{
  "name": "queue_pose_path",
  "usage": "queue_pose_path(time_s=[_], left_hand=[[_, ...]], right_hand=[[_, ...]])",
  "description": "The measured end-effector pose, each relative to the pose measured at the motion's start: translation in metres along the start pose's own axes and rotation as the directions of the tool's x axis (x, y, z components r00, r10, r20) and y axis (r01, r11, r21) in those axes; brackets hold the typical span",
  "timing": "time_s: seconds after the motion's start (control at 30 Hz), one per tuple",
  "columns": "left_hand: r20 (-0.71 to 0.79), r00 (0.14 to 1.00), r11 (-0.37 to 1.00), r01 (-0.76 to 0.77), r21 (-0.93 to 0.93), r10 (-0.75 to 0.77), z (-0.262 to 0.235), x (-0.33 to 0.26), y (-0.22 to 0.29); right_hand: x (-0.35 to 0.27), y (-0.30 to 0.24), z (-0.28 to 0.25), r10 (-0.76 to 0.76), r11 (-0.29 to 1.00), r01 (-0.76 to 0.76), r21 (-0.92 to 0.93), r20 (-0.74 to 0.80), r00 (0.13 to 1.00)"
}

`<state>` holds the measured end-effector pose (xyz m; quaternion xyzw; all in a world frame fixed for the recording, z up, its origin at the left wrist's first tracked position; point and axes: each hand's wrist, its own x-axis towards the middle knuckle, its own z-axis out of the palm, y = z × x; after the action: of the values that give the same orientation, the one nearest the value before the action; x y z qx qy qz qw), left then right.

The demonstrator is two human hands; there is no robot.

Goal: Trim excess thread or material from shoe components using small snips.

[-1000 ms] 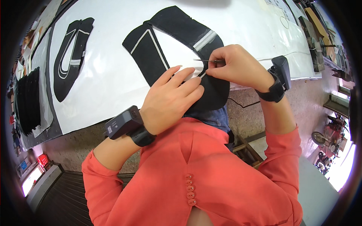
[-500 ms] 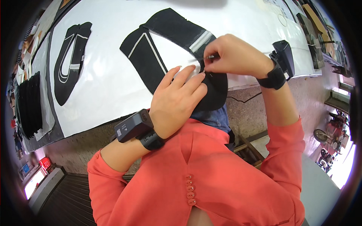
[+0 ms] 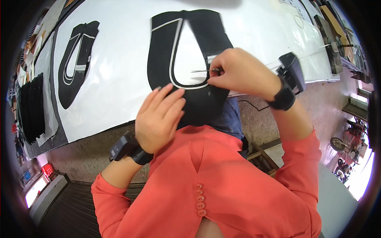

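A black U-shaped piece of material (image 3: 162,51), resembling a shoe upper, lies at the front edge of the table with its curved end toward me. A white strip (image 3: 173,59) runs along its inner edge, and a pale grey patch (image 3: 211,59) sits on its right arm. My left hand (image 3: 158,115) rests on the lower left of this piece, fingers stretched out. At the right side of the opening, my right hand (image 3: 234,75) is closed round a thin pointed metal tool (image 3: 201,71). Its tip points left over the opening; the kind is unclear.
A second, narrower black U-shaped piece (image 3: 65,97) lies at the left on the white table cover (image 3: 115,91). A stack of black pieces (image 3: 31,109) stands at the far left. Dark objects (image 3: 327,43) line the right end. A wooden stool (image 3: 264,158) is below.
The black piece has turned, so its two arms now point straight away from me. My left hand has moved left and slightly nearer. My right hand, with the tool, has come slightly nearer.
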<state>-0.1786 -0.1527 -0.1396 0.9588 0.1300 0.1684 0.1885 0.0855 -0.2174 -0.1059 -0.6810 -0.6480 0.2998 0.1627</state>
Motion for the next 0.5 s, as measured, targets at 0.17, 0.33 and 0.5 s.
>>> queue_pose_path(time_s=[0.17, 0.33, 0.5], left_hand=[[-0.049, 0.998, 0.999, -0.033, 0.001, 0.033, 0.003, 0.016, 0.001], [0.044, 0.987, 0.984, -0.159, 0.081, 0.156, 0.006, 0.027, 0.008], [0.066, 0.986, 0.980, -0.162, 0.112, 0.155, 0.003, 0.032, 0.013]], right_hand=[[-0.006, -0.017, 0.011, 0.210, 0.951, -0.210, 0.225, 0.024, 0.977], [-0.008, -0.012, 0.015, 0.216, 0.936, -0.211, 0.282, 0.012, 0.976], [-0.008, -0.010, 0.007, 0.152, 0.920, -0.178, 0.349, 0.102, 0.983]])
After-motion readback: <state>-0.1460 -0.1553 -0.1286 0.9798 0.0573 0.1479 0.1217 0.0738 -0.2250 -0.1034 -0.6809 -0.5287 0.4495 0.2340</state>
